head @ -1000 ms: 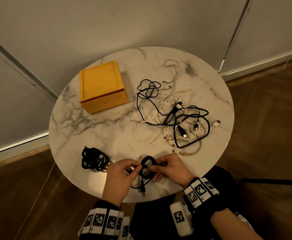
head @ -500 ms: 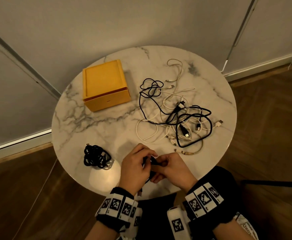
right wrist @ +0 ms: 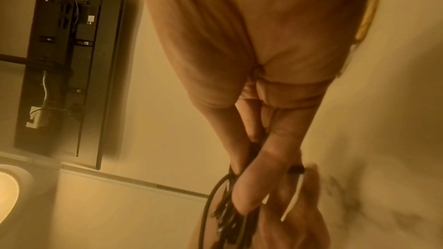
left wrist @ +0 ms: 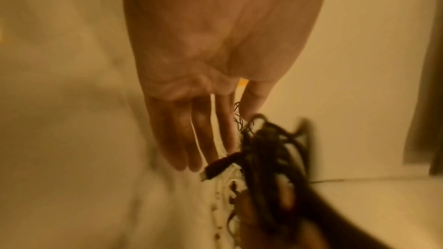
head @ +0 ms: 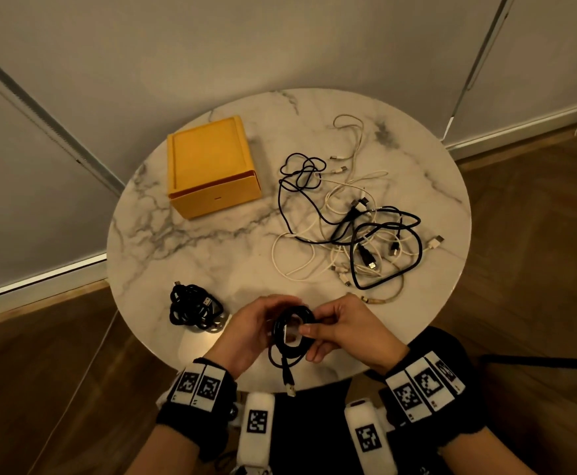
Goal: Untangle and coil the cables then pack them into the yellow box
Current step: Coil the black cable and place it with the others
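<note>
Both hands meet over the near edge of the marble table [head: 177,241], palms turned in toward each other, wrists low with marker bands on them. Left hand [head: 249,332] cups the left side of a black cable coil [head: 292,332]; in the head view the fingers curve over the top of the loop, in the left wrist view they look fairly straight with the thumb tip against the coil. That view is blurred, so how tight the grip is stays unclear. Right hand [head: 343,329] pinches the coil's right side, thumb and forefinger closed on the strands, other fingers curled under. Coil held just above the tabletop; one loose end with a plug [head: 290,389] hangs off the table edge.

Left of the hands, a finished black bundle [head: 194,308] lies on the table. Far right, a tangle of black and white cables [head: 355,228] is spread out, well apart from the hands. Yellow box [head: 213,168] sits at the far left, lid on, apart from the tangle.
</note>
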Tool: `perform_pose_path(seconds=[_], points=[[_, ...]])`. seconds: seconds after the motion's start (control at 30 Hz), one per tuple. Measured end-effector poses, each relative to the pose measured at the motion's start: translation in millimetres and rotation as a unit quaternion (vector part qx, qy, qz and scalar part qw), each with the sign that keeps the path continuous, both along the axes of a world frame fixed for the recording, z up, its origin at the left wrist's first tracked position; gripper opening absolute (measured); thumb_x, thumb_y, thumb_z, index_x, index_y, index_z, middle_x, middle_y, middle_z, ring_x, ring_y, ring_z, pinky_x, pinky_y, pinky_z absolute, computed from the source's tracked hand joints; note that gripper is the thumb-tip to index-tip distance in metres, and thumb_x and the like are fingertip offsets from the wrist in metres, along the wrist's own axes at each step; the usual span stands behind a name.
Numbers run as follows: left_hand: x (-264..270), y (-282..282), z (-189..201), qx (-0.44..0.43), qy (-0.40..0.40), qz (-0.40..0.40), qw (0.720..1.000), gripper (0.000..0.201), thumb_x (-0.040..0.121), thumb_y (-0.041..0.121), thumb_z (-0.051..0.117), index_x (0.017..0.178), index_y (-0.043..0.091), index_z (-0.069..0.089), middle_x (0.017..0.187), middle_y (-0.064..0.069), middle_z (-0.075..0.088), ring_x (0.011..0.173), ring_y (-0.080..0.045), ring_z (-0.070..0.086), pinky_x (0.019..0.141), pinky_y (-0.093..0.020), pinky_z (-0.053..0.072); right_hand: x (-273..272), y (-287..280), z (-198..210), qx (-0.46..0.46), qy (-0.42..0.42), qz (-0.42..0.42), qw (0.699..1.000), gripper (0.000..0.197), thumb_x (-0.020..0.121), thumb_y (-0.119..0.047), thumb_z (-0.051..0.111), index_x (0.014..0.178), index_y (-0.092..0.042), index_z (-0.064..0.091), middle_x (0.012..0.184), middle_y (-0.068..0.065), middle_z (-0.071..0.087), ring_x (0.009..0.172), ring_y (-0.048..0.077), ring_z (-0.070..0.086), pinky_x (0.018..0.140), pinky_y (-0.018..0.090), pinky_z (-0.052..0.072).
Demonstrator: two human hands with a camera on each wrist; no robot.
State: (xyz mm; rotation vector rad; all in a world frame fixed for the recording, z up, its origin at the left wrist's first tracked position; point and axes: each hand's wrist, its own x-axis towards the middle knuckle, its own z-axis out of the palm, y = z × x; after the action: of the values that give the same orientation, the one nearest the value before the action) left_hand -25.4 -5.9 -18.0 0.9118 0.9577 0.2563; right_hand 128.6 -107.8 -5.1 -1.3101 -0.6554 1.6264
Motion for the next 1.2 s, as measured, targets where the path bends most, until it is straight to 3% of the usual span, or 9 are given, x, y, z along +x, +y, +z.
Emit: perform_pose_path(seconds=[0.13, 0.27, 0.47, 0.63, 0.8, 0.93, 1.0, 1.07, 1.2], points=[[-12, -1, -3, -0.004, -0.015, -0.093, 0.996, 0.034, 0.073, 0.012, 0.051, 0.093, 0.021, 0.077, 0.096, -0.005, 0.073, 0.086, -0.020, 0.068, 0.069, -0.034, 0.053, 6, -6, 1, 0.000, 0.012, 0.024, 1.000, 0.021, 0.087, 0.001, 0.065, 0.101, 0.018, 0.064, 0.080, 0.028, 0.067, 0.054, 0.020, 0.068, 0.054, 0.024, 0.057], [-18, 0, -8, 0.119, -0.050, -0.169, 0.977, 0.030, 0.076, -0.006, 0.063, 0.100, 0.010, 0.071, 0.089, -0.002, 0.072, 0.084, -0.013, 0.067, 0.072, -0.024, 0.053, 9, -11, 1, -0.003, 0.036, 0.037, 0.999, 0.018, 0.087, 0.001, 0.064, 0.099, 0.014, 0.067, 0.081, 0.027, 0.068, 0.055, 0.020, 0.068, 0.055, 0.025, 0.057], [-12, 15, -5, 0.408, 0.047, -0.113, 0.905, 0.019, 0.074, -0.007, 0.074, 0.083, 0.009, 0.077, 0.090, 0.001, 0.074, 0.087, -0.014, 0.070, 0.070, -0.021, 0.054, 7, -17, 1, -0.001, 0.034, 0.046, 0.998, 0.021, 0.087, 0.001, 0.065, 0.101, 0.017, 0.065, 0.079, 0.026, 0.068, 0.053, 0.020, 0.067, 0.052, 0.025, 0.055], [-11, 15, -5, 0.472, 0.080, -0.062, 0.876, 0.020, 0.074, -0.001, 0.077, 0.082, 0.016, 0.078, 0.088, 0.009, 0.074, 0.082, -0.007, 0.070, 0.070, -0.020, 0.055, 7, -14, 4, 0.007, 0.027, 0.045, 0.999, 0.013, 0.087, 0.002, 0.064, 0.095, 0.011, 0.068, 0.073, 0.020, 0.069, 0.053, 0.020, 0.067, 0.053, 0.025, 0.056], [-13, 7, -10, 0.467, 0.111, -0.030, 0.877, 0.024, 0.074, 0.002, 0.077, 0.085, 0.023, 0.076, 0.093, 0.013, 0.072, 0.072, -0.006, 0.068, 0.068, -0.017, 0.050, 9, -14, 4, -0.002, 0.019, 0.043, 0.999, 0.011, 0.086, 0.002, 0.065, 0.092, 0.010, 0.069, 0.074, 0.024, 0.068, 0.053, 0.022, 0.067, 0.053, 0.026, 0.056], [-19, -2, -9, 0.458, 0.157, 0.012, 0.875, 0.043, 0.076, 0.016, 0.079, 0.113, 0.027, 0.062, 0.112, 0.016, 0.062, 0.076, -0.004, 0.068, 0.069, -0.018, 0.051, 14, -16, 0, -0.019, 0.010, 0.037, 0.999, 0.015, 0.085, 0.002, 0.066, 0.094, 0.014, 0.068, 0.076, 0.026, 0.067, 0.053, 0.022, 0.068, 0.052, 0.026, 0.057], [-19, -6, -6, 0.362, 0.174, 0.033, 0.915, 0.044, 0.079, 0.031, 0.076, 0.118, 0.023, 0.058, 0.114, 0.012, 0.063, 0.075, -0.009, 0.070, 0.066, -0.031, 0.057, 14, -16, -1, -0.022, 0.008, 0.034, 0.999, 0.016, 0.085, 0.002, 0.067, 0.094, 0.015, 0.067, 0.078, 0.029, 0.067, 0.053, 0.023, 0.068, 0.052, 0.026, 0.057], [-13, -11, 2, 0.194, 0.169, 0.029, 0.966, 0.039, 0.086, 0.046, 0.061, 0.107, 0.013, 0.064, 0.102, -0.002, 0.071, 0.067, -0.018, 0.071, 0.056, -0.037, 0.056, 12, -15, -4, -0.024, 0.007, 0.035, 0.999, 0.020, 0.085, 0.002, 0.067, 0.096, 0.019, 0.065, 0.080, 0.031, 0.066, 0.053, 0.023, 0.068, 0.052, 0.026, 0.057], [-9, -23, 7, 0.051, 0.180, -0.021, 0.982, 0.047, 0.093, 0.050, 0.048, 0.094, 0.007, 0.069, 0.078, -0.011, 0.073, 0.059, -0.024, 0.068, 0.051, -0.033, 0.055, 5, -12, -11, -0.029, 0.000, 0.043, 0.999, 0.026, 0.085, 0.002, 0.066, 0.100, 0.023, 0.061, 0.083, 0.035, 0.064, 0.053, 0.022, 0.068, 0.051, 0.025, 0.057]])
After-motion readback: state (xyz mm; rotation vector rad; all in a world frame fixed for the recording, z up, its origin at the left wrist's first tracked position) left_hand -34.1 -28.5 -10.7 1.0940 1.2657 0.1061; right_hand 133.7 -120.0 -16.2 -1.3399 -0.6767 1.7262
